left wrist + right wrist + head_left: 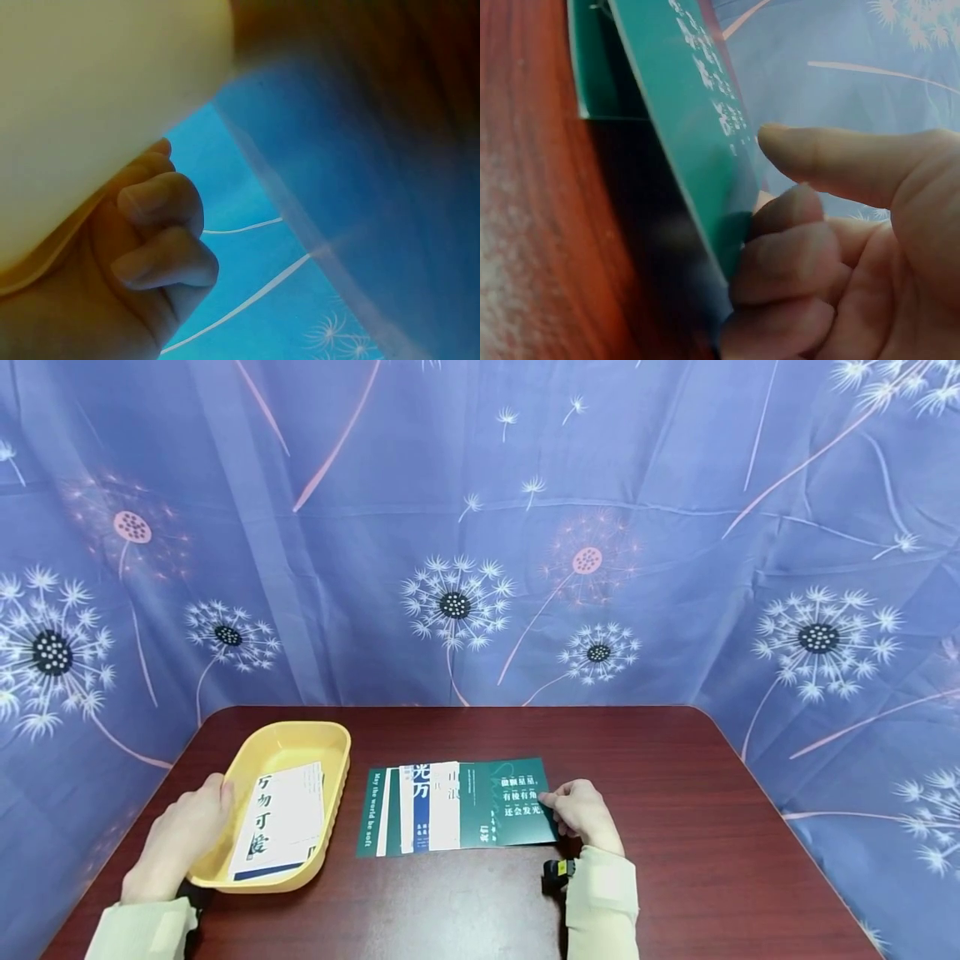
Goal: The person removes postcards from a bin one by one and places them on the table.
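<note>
At the lower left, one of two bare hands, the left hand (183, 827), emerges from a pale sleeve (142, 931), its fingers curled round the left rim of one yellow tray (292, 746). The tray looks plastic: smooth, oblong, round-cornered. In it lie at least two flat cards; the top one, a white card (283, 814), bears large black brush-style characters, with a dark blue edge beneath. At lower centre, apart from the tray, runs a row of overlapping cards, at least five, their exact number hidden: a dark green card (372, 814) with English lettering, white strips, a blue card (421, 818), a white card (445, 822), then a wide green card (521, 827) with white Chinese characters. Just right of centre, the right hand (583, 810) pinches that last card's right end between thumb and fingers. A small black device (555, 872) sits at its wrist. Everything rests on one reddish-brown, wood-grained worktop (697, 835). Across the upper frame hangs creased blue cloth (480, 460), printed with dandelions.
</note>
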{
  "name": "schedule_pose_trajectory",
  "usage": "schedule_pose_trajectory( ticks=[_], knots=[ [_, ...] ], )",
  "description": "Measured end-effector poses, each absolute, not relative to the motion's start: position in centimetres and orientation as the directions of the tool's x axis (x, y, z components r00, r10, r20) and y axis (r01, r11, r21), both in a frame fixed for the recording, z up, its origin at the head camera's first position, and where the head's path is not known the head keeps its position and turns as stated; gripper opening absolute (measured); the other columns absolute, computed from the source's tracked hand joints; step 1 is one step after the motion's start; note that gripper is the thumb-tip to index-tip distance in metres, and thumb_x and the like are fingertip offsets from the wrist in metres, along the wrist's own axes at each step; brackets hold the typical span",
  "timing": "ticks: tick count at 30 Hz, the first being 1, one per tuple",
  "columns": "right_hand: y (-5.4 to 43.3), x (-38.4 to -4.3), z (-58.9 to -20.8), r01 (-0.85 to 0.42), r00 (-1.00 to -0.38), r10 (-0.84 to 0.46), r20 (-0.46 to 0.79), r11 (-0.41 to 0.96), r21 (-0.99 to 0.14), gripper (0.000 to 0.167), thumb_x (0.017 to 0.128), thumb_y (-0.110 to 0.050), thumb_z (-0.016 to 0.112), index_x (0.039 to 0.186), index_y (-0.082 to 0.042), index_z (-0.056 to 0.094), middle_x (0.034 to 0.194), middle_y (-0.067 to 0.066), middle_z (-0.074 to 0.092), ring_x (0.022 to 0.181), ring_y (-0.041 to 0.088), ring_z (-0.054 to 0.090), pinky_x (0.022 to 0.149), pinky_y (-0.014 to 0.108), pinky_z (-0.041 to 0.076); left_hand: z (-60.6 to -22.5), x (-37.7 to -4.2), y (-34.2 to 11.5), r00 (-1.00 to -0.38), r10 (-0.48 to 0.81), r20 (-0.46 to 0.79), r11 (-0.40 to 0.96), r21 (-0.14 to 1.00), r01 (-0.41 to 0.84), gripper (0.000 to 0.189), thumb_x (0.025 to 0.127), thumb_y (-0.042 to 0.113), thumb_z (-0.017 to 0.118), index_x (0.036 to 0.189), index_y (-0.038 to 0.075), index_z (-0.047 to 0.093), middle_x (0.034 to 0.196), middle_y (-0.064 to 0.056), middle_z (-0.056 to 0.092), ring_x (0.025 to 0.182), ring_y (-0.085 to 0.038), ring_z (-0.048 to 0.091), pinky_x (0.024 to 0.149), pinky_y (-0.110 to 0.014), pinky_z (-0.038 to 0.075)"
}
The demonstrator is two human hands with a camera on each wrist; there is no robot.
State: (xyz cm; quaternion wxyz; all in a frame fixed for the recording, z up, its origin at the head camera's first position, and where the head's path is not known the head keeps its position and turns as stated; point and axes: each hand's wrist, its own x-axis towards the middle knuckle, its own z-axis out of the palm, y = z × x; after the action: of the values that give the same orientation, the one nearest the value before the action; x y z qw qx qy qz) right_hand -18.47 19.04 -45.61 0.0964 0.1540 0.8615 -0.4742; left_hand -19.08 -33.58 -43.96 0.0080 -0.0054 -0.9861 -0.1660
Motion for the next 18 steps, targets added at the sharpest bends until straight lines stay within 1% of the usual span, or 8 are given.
schedule_pose_trajectory(
  ticks=[5, 10, 14, 18],
  knots=[
    [19.3, -18.1, -45.2, 0.356, -0.935, 0.183, -0.305, 0.491, -0.795, 0.031, 0.096, -0.025, 0.062, 0.079, 0.000, 0.063, 0.058, 0.007, 0.054, 0.049, 0.019, 0.052, 0.048, 0.030, 0.042, -43.9, -19.0, -33.5, -1.000, 0.008, 0.020, 0.944, 0.330, 0.014, 0.040, 0.106, 0.026, 0.026, 0.104, -0.008, 0.047, 0.081, -0.032, 0.057, 0.068, -0.047, 0.059, 0.056, -0.058, 0.042],
    [19.6, -17.8, -44.3, 0.321, -0.947, 0.192, -0.259, 0.477, -0.818, 0.033, 0.099, -0.027, 0.057, 0.092, 0.004, 0.064, 0.062, 0.009, 0.058, 0.051, 0.020, 0.054, 0.051, 0.032, 0.044, -43.8, -19.0, -33.4, -1.000, 0.011, 0.018, 0.944, 0.331, 0.017, 0.040, 0.107, 0.026, 0.026, 0.105, -0.008, 0.046, 0.082, -0.032, 0.057, 0.069, -0.047, 0.059, 0.056, -0.057, 0.042],
    [19.7, -17.8, -43.2, 0.292, -0.955, 0.188, -0.229, 0.465, -0.836, 0.034, 0.100, -0.029, 0.056, 0.101, 0.004, 0.064, 0.071, 0.012, 0.063, 0.056, 0.023, 0.056, 0.056, 0.035, 0.047, -43.7, -19.0, -33.5, -1.000, 0.007, 0.008, 0.943, 0.333, 0.009, 0.041, 0.107, 0.027, 0.026, 0.106, -0.008, 0.046, 0.084, -0.033, 0.057, 0.071, -0.047, 0.059, 0.058, -0.057, 0.042],
    [19.7, -17.8, -42.3, 0.252, -0.965, 0.188, -0.182, 0.485, -0.837, 0.034, 0.099, -0.031, 0.057, 0.107, 0.001, 0.064, 0.080, 0.015, 0.066, 0.066, 0.030, 0.062, 0.066, 0.036, 0.047, -43.7, -18.9, -33.4, -1.000, 0.004, 0.002, 0.942, 0.335, 0.004, 0.040, 0.107, 0.026, 0.026, 0.106, -0.008, 0.046, 0.084, -0.033, 0.057, 0.071, -0.047, 0.059, 0.057, -0.057, 0.042]
  ],
)
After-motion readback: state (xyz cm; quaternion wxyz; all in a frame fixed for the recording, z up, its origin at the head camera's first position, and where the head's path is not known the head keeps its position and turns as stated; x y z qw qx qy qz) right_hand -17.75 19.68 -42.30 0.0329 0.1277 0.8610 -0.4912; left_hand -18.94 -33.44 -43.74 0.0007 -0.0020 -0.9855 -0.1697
